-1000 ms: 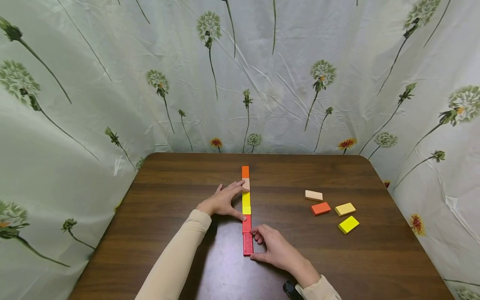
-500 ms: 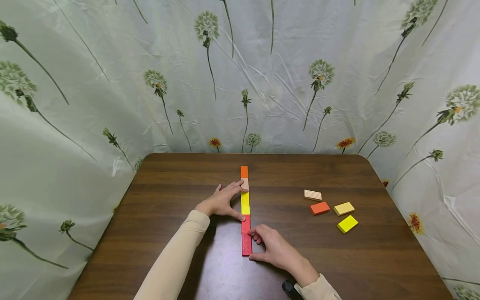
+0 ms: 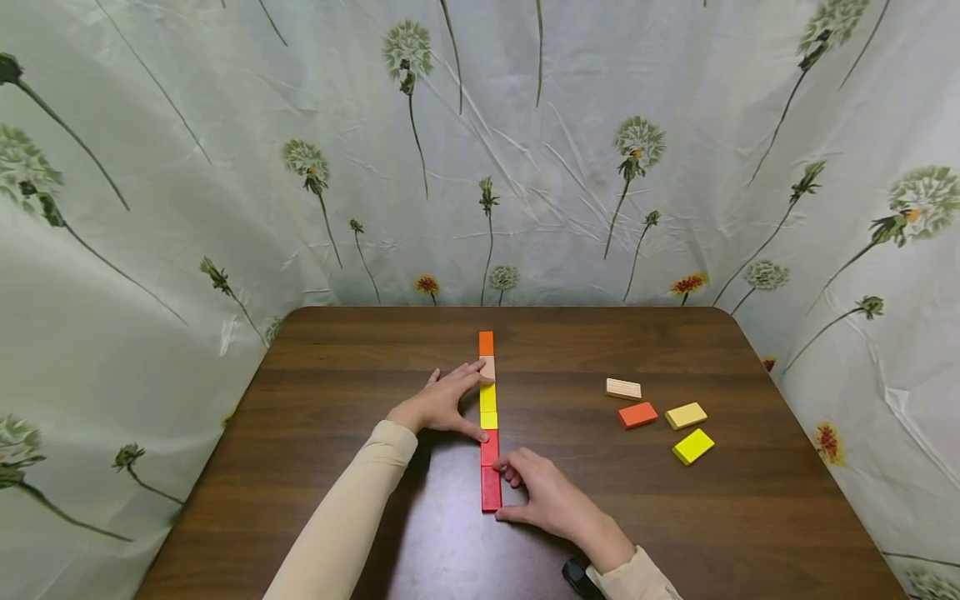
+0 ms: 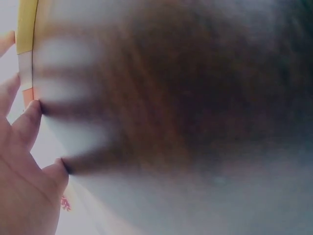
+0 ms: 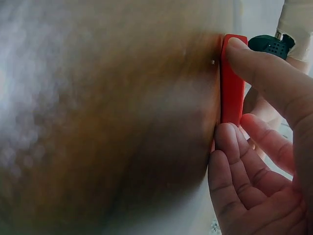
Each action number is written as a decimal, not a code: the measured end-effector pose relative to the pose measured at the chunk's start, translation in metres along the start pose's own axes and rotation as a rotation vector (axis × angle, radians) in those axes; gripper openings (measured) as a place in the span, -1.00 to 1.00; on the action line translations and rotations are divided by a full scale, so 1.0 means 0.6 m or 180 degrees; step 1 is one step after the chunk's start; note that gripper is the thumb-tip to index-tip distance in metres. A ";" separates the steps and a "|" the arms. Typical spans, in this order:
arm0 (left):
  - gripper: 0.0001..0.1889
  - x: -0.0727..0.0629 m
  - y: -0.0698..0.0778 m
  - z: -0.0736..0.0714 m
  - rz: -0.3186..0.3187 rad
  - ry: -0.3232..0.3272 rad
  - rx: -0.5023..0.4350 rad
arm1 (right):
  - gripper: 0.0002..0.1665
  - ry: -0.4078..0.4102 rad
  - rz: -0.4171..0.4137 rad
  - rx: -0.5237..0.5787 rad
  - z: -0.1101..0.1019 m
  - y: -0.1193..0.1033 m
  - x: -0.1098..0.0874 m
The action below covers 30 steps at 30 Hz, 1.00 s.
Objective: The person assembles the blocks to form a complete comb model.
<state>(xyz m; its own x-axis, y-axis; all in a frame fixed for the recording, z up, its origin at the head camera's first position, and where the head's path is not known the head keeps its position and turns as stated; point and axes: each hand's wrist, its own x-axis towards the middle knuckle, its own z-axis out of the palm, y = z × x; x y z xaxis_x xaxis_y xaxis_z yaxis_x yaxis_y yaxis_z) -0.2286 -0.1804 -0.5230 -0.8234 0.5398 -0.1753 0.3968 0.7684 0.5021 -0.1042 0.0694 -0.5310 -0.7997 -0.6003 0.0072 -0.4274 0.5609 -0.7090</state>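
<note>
A straight row of flat blocks runs away from me along the table's middle: a near red block [image 3: 491, 492], a second red block [image 3: 490, 452], two yellow blocks [image 3: 488, 397], a pale wood block [image 3: 489, 367] and an orange block [image 3: 486, 343]. My left hand [image 3: 439, 405] spreads beside the row, its thumb on the second red block and fingertips at the pale one, partly covering it. With thumb at the near end and index finger at the far end, my right hand [image 3: 551, 498] pinches the near red block, also seen edge-on in the right wrist view.
Loose on the brown table [image 3: 330, 367] at right lie a pale ridged block [image 3: 623, 388], an orange-red block [image 3: 637, 415], a light yellow block [image 3: 686, 416] and a bright yellow block [image 3: 693, 447]. Behind the table hangs a flower-print cloth [image 3: 540, 167].
The whole head view has drifted slightly, so things appear a little further left. Both hands and the row keep the same places relative to each other.
</note>
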 end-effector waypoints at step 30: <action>-0.07 0.001 -0.001 -0.011 0.0141 0.0102 0.0076 | -0.39 -0.0077 0.0009 0.0157 -0.020 0.010 -0.004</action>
<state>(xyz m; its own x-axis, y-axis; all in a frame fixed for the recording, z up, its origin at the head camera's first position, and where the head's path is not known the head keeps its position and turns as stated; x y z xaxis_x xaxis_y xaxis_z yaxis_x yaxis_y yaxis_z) -0.2320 -0.1829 -0.5177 -0.8172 0.5625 -0.1261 0.4424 0.7522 0.4885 -0.1098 0.0807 -0.5269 -0.7902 -0.6128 -0.0114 -0.4035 0.5341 -0.7429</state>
